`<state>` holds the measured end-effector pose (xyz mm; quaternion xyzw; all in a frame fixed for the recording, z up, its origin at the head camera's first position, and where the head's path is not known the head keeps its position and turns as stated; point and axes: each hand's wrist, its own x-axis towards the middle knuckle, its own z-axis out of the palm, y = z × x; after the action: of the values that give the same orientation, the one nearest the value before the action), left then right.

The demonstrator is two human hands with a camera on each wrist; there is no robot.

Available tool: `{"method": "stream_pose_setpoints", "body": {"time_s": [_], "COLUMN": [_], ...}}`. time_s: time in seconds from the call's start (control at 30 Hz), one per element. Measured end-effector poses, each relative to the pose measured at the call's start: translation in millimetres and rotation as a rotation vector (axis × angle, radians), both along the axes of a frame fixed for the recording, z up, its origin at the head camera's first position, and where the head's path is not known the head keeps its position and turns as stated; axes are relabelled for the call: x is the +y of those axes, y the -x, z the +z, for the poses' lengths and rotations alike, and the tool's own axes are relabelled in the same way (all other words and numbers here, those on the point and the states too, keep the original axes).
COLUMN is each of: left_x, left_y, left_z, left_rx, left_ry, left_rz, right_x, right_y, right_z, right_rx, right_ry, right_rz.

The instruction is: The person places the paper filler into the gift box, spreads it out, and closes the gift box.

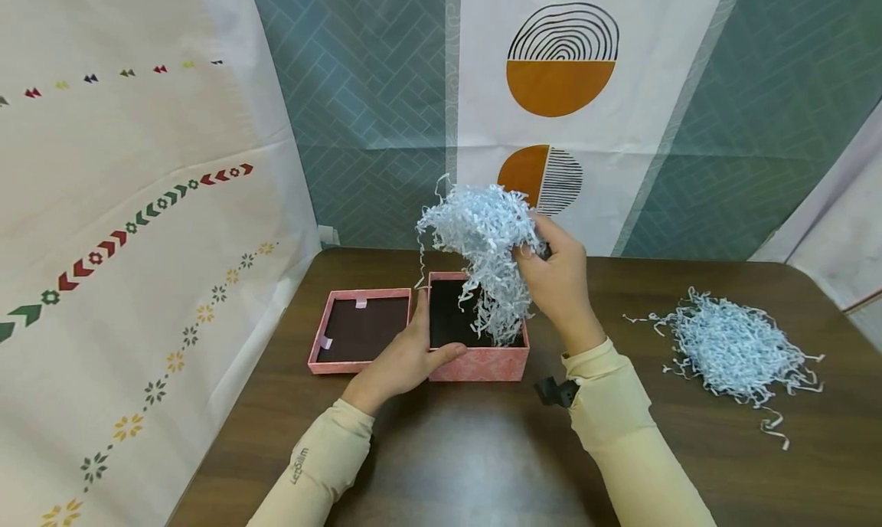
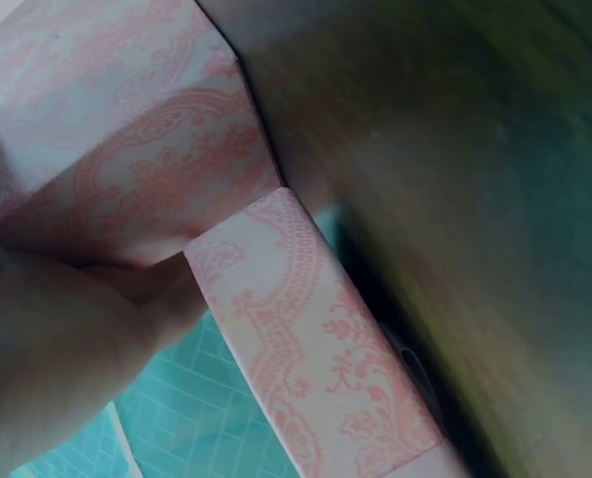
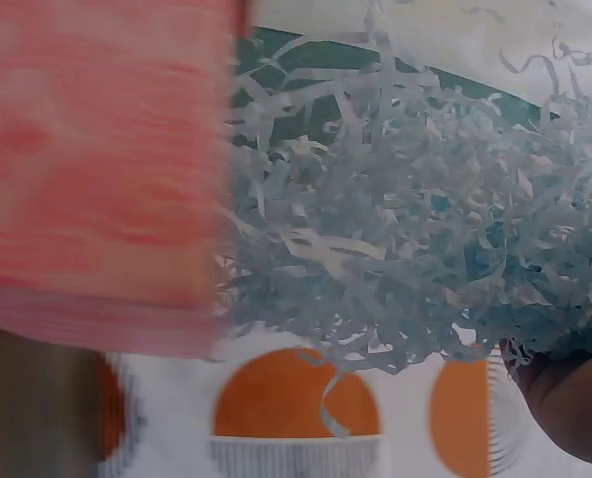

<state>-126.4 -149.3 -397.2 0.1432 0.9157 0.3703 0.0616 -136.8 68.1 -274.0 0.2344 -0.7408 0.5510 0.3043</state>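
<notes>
My right hand point(image 1: 560, 278) grips a large bunch of pale blue shredded paper point(image 1: 485, 224) above a pink patterned box point(image 1: 480, 364). Strands of it hang down into the box, whose dark inside shows on the left. In the right wrist view the shredded paper point(image 3: 406, 219) fills the middle, with the blurred box wall point(image 3: 97, 159) at left. My left hand point(image 1: 406, 355) rests against the box's near left corner, fingers straight along the left side and thumb across the front. The left wrist view has that hand point(image 2: 67, 349) touching the box point(image 2: 127, 129).
Left of the box lies its pink lid point(image 1: 365, 328), dark inside facing up. A heap of pale blue shredded paper point(image 1: 737, 347) sits on the brown table point(image 1: 441, 450) at right, with loose strands around it. Patterned cloths hang behind and at left.
</notes>
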Motion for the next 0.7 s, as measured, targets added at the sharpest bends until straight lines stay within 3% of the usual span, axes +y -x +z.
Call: {"method": "stream_pose_setpoints", "body": {"time_s": [0.27, 0.57, 0.7], "left_x": [4.2, 2.6, 2.0], "left_y": [-1.1, -3.2, -3.3], "left_z": [2.3, 4.1, 3.3], "left_rx": [0.059, 0.115, 0.106], "left_ry": [0.108, 0.202, 0.214], "left_rz": [0.05, 0.032, 0.048], "right_x": [9.0, 26.3, 25.9], "right_y": [-10.0, -12.6, -0.8], "right_z": [-36.0, -47.7, -62.0], "right_rx": [-0.05, -0.048, -0.066], "right_ry": [-0.069, -0.063, -0.17], "right_rz": [-0.058, -0.048, -0.04]}}
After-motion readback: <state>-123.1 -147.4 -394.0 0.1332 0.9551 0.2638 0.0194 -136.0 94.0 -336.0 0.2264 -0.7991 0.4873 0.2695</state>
